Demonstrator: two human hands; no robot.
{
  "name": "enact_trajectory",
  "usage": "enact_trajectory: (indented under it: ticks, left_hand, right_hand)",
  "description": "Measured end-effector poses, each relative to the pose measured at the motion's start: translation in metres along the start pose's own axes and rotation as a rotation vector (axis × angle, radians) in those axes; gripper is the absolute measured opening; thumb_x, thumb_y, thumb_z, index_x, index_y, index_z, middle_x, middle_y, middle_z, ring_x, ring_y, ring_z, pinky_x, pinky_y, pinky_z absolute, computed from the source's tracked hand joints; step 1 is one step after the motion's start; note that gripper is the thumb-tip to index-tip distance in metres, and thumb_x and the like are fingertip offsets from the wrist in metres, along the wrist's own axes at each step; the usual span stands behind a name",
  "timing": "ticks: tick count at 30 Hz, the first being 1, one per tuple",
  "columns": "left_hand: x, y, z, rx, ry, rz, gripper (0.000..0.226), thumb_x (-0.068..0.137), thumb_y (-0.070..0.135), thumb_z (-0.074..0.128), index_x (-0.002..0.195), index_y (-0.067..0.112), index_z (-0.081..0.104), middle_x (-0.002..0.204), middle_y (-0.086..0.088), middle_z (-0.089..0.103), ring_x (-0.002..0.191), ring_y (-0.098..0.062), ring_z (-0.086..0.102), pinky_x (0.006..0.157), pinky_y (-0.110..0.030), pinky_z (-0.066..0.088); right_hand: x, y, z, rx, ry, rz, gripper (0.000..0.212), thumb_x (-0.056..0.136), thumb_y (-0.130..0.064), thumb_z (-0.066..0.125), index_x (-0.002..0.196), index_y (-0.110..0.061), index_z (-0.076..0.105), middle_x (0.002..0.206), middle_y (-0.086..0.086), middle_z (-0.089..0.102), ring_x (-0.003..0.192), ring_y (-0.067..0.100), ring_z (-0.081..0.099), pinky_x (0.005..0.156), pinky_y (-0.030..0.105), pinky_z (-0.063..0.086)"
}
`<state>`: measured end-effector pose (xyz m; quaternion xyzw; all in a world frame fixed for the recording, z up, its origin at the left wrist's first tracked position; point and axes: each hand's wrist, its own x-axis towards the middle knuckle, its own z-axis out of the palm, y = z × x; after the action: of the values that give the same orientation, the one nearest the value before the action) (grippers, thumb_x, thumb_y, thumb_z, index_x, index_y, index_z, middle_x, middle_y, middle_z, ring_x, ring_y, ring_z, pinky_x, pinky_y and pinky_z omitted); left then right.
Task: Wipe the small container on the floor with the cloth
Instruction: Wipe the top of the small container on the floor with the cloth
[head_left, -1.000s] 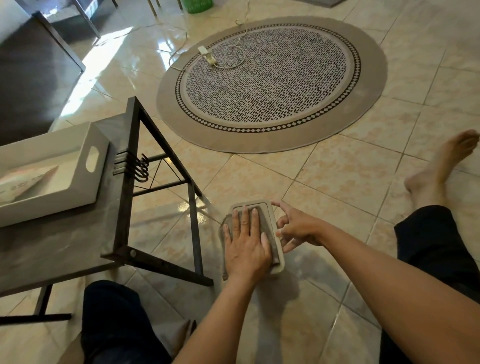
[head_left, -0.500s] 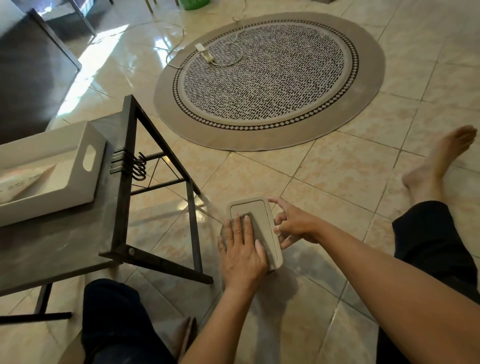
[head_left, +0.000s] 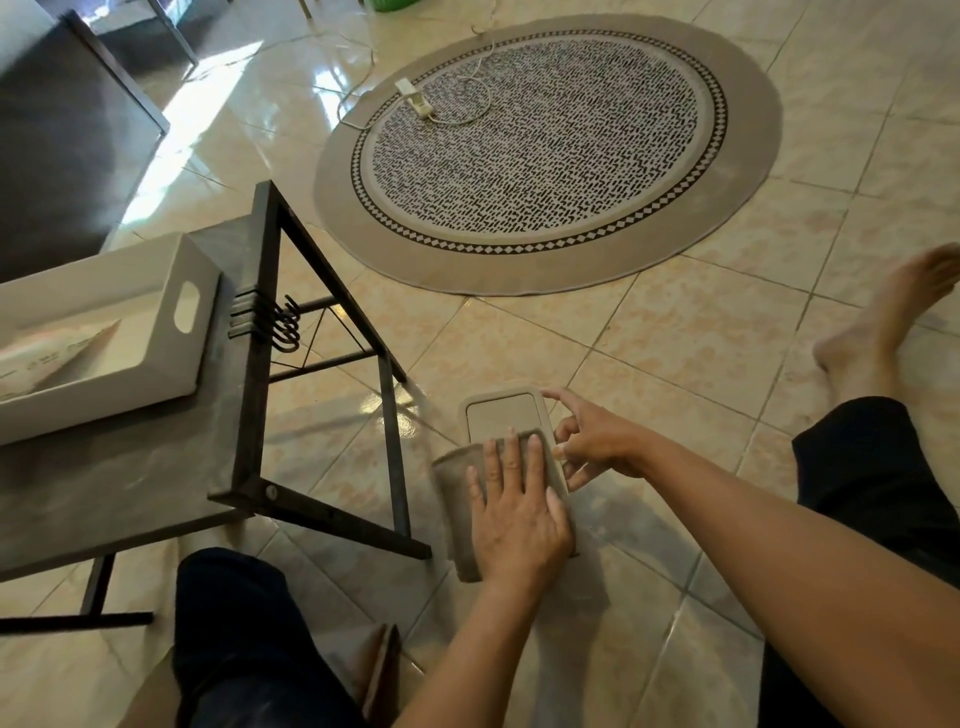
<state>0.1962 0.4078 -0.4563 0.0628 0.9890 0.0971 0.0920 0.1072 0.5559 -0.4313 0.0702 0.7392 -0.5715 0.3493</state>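
Observation:
A small beige rectangular container (head_left: 501, 415) with a lid lies flat on the tiled floor in front of me. A grey-brown cloth (head_left: 457, 493) covers its near half and hangs off its left side. My left hand (head_left: 517, 512) lies flat on the cloth, fingers spread, pressing it onto the lid. My right hand (head_left: 597, 441) touches the container's right edge with its fingertips, steadying it. The far part of the lid is uncovered.
A low dark metal-framed table (head_left: 249, 405) stands to the left, with a white tray (head_left: 197, 332) on it. A round patterned rug (head_left: 545, 150) with a white power strip (head_left: 415, 98) lies beyond. My legs rest at the bottom and right.
My left hand has slid the cloth toward me along the lid, uncovering the container's far end. The right hand has stayed at the right edge.

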Motion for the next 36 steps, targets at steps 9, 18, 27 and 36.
enact_trajectory:
  ticks: [9, 18, 27, 36]
  left_hand:
    - [-0.007, -0.009, -0.003, -0.039, 0.029, -0.087, 0.065, 0.099, 0.04, 0.017, 0.153, 0.022, -0.013, 0.159, -0.007, -0.025, 0.146, -0.026, -0.027, 0.12, -0.051, -0.006]
    - [-0.001, -0.017, -0.014, -0.03, 0.002, -0.118, 0.071, 0.089, 0.046, 0.002, 0.152, 0.02, -0.019, 0.158, -0.007, -0.03, 0.144, -0.026, -0.031, 0.12, -0.053, -0.008]
    - [0.013, -0.005, -0.01, 0.001, -0.038, -0.063, 0.071, 0.087, 0.047, -0.004, 0.151, 0.022, -0.02, 0.156, -0.004, -0.034, 0.142, -0.025, -0.034, 0.119, -0.053, -0.012]
    - [0.01, 0.01, 0.001, 0.002, 0.001, -0.033, 0.068, 0.09, 0.043, 0.001, 0.153, 0.021, -0.014, 0.158, -0.006, -0.029, 0.144, -0.026, -0.03, 0.116, -0.052, -0.015]
  right_hand:
    - [-0.001, 0.0, 0.003, 0.009, 0.006, -0.008, 0.088, 0.089, 0.014, 0.054, 0.153, -0.037, 0.023, 0.091, 0.012, 0.051, 0.065, 0.022, 0.065, 0.058, 0.041, 0.064]
    - [-0.002, 0.002, 0.006, 0.024, 0.029, -0.004, 0.086, 0.089, 0.014, 0.054, 0.15, -0.04, 0.025, 0.089, 0.011, 0.051, 0.071, 0.025, 0.066, 0.066, 0.048, 0.064]
    - [-0.003, 0.004, 0.007, 0.024, 0.071, -0.007, 0.084, 0.09, 0.014, 0.052, 0.151, -0.038, 0.027, 0.089, 0.011, 0.051, 0.063, 0.019, 0.064, 0.056, 0.038, 0.062]
    - [-0.002, 0.008, 0.01, 0.031, 0.107, -0.036, 0.089, 0.085, 0.017, 0.051, 0.151, -0.039, 0.03, 0.087, 0.01, 0.05, 0.067, 0.021, 0.057, 0.073, 0.057, 0.061]
